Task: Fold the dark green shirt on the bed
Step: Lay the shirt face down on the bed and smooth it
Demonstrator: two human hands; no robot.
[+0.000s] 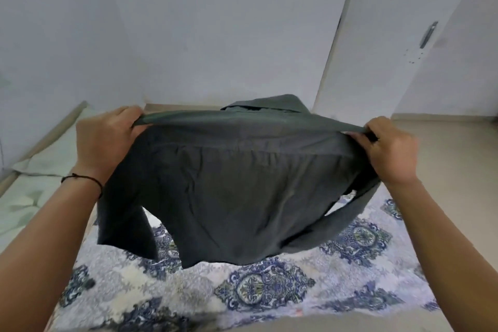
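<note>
- Both forearms come up from the bottom corners of my view and stretch forward over the bed (pixel 269 288). A thin dark cord (pixel 83 178) circles the left wrist.
- My left hand (pixel 107 137) grips one shoulder of the dark green shirt (pixel 237 188), fingers curled round the fabric edge, back of the hand toward me.
- My right hand (pixel 390 151) pinches the other shoulder, fingers curled over the fold. The two hands are well apart, with the cloth pulled taut between them.
- A white bedspread (pixel 350 277) with ornate blue medallions covers the bed, and a crumpled pale green sheet (pixel 40 170) lies to its left.
- Pale walls (pixel 215 21) meet in a corner behind. A white door panel (pixel 377 48) with a dark handle (pixel 428 35) stands to the right, above a beige floor (pixel 444 156).
- I see the shirt held in the air above the bed, its back toward me, the collar (pixel 269 105) tipped away past the top edge and a sleeve dangling on each side. I cannot tell whether the hem touches the bedspread.
</note>
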